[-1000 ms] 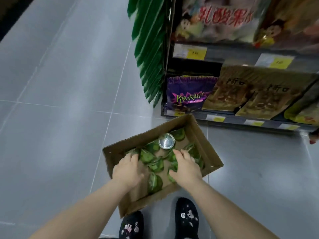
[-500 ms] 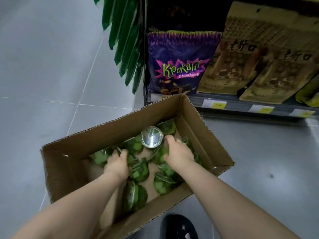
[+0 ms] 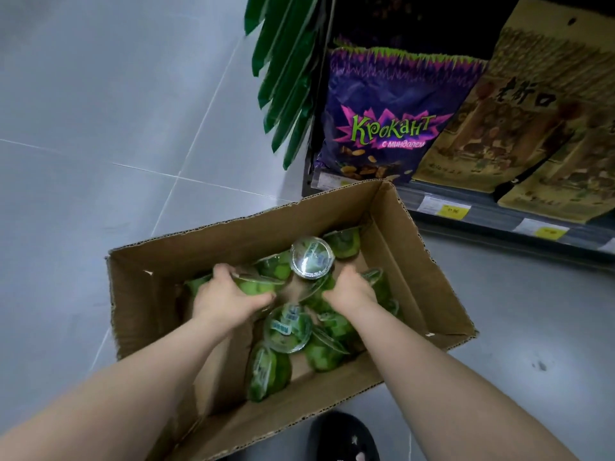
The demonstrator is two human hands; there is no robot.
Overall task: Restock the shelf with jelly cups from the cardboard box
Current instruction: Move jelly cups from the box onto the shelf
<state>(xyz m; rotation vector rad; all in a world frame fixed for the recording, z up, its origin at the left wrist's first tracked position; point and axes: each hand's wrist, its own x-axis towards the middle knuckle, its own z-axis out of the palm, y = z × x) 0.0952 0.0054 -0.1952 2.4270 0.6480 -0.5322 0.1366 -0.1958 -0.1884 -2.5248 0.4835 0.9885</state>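
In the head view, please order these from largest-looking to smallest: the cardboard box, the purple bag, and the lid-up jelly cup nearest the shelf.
1. cardboard box, though it is also nearest the camera
2. purple bag
3. jelly cup, clearly smallest

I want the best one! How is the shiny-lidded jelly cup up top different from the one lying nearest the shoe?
The far jelly cup shows its shiny lid face-up; the near jelly cup lies on its side. The far cup sits high on other cups; the near cup lies low on the box floor. Both hold green jelly.
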